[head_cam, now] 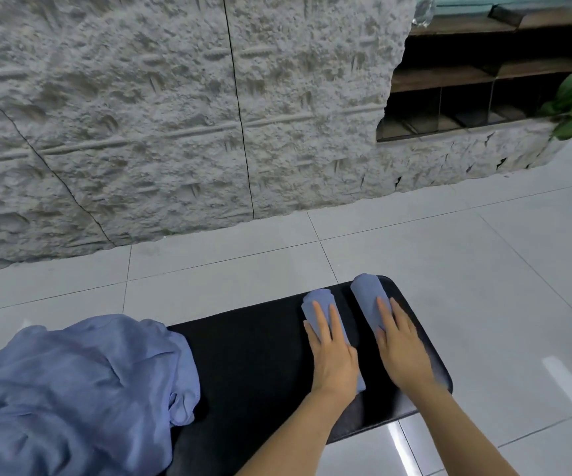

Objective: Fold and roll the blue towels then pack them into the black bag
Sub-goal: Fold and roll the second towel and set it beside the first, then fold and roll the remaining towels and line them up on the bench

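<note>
Frame edges cut the pile (71,389). Near ends hidden: left roll (317,302) under left hand (332,359), right roll (367,292) under right hand (403,352).

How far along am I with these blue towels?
Done: two rolled towels, the left roll and right roll, lie on the black surface. In hand: the left hand and right hand rest flat on them. Left: the loose blue heap is unrolled; no bag shows.

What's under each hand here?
Left hand lies flat on the left rolled towel, right hand on the right rolled towel; both rolls lie on the black pad. The hands cover much of each roll.
</note>
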Action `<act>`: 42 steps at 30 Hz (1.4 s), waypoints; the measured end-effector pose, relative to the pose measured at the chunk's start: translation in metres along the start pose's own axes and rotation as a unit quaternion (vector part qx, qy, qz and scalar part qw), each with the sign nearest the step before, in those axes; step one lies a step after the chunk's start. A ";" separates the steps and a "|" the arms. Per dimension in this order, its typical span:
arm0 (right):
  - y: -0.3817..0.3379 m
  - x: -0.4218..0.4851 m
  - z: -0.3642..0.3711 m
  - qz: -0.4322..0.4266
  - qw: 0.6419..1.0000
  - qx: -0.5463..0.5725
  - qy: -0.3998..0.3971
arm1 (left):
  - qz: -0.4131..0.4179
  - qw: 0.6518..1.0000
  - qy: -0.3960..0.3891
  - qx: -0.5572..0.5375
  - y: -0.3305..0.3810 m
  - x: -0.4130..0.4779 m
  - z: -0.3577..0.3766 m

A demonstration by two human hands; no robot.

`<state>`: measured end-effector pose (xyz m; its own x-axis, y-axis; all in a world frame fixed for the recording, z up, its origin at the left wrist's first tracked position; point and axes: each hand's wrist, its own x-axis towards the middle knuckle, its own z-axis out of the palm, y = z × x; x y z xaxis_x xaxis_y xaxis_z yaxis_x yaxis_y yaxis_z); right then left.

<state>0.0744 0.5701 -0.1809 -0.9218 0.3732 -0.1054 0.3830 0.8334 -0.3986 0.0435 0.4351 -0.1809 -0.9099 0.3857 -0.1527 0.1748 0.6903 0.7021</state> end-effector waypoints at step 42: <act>-0.255 -0.096 -0.001 -0.182 0.978 -0.064 -0.085 | -0.043 0.999 -0.001 0.033 -0.159 -0.113 -0.286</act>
<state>0.0649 0.3217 -0.0684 -0.9911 -0.0205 -0.1316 0.0232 0.9465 -0.3220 0.0109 0.1071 -0.0762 -0.9219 0.3246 -0.2116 0.1206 0.7593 0.6394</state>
